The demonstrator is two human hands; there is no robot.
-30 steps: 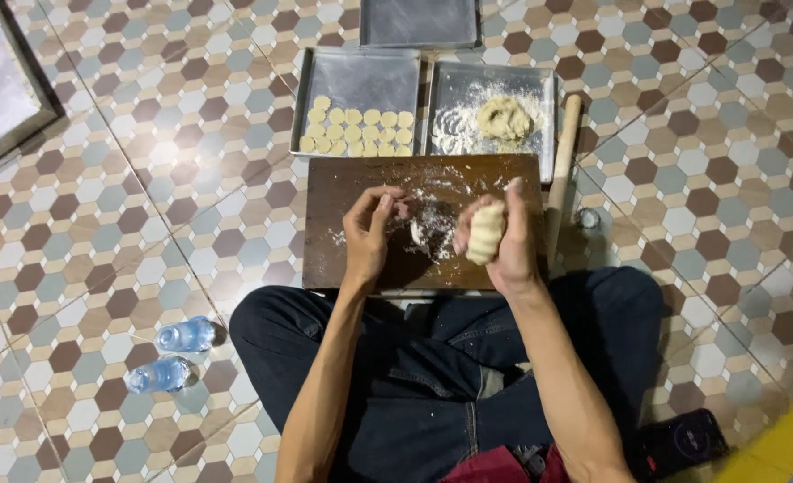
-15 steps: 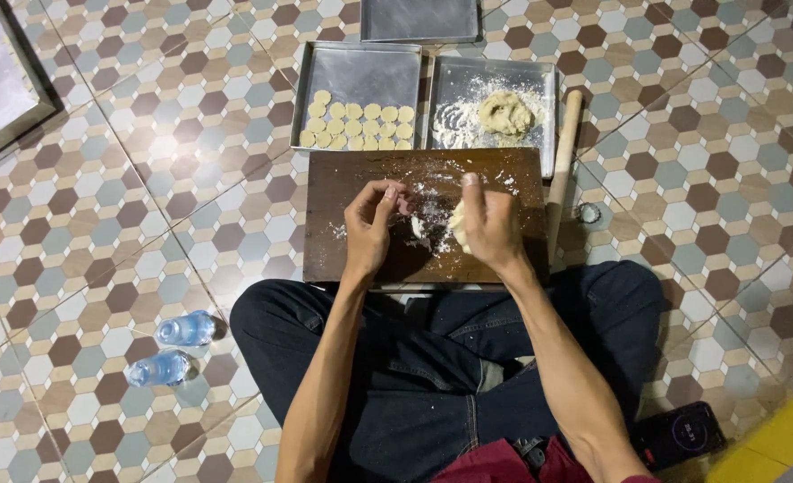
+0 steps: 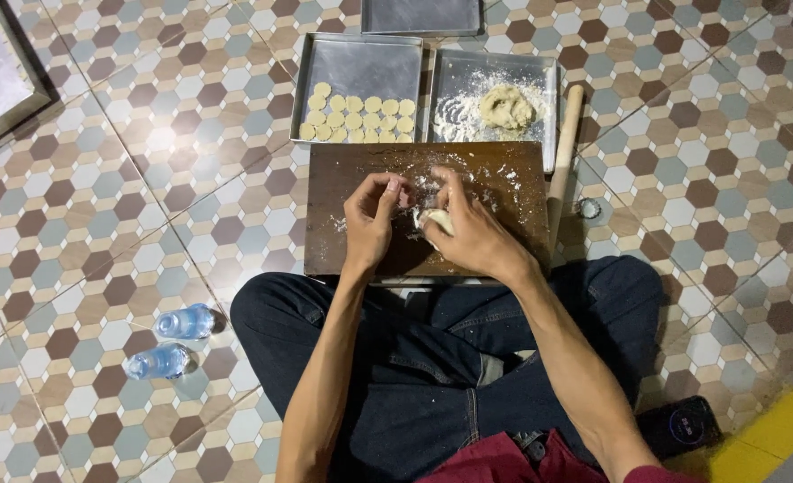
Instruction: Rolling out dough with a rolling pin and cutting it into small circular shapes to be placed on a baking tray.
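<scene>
Right hand [image 3: 472, 234] cupped around soft pale dough lump [image 3: 434, 219] on floured wooden board [image 3: 360, 259]; left hand [image 3: 371, 215] loosely curled, pinching, contents indiscernible. Round dough discs [image 3: 358, 118] at 12 o'clock.

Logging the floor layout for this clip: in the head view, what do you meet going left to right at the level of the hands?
Two water bottles → left hand over the wooden board → dough piece in the right hand → rolling pin → small round cutter.

Two plastic water bottles [image 3: 173, 342] on tiled floor [image 3: 101, 179], well left of the fingers; black phone [image 3: 678, 427] lower right; small ring cutter [image 3: 588, 209] right.
</scene>
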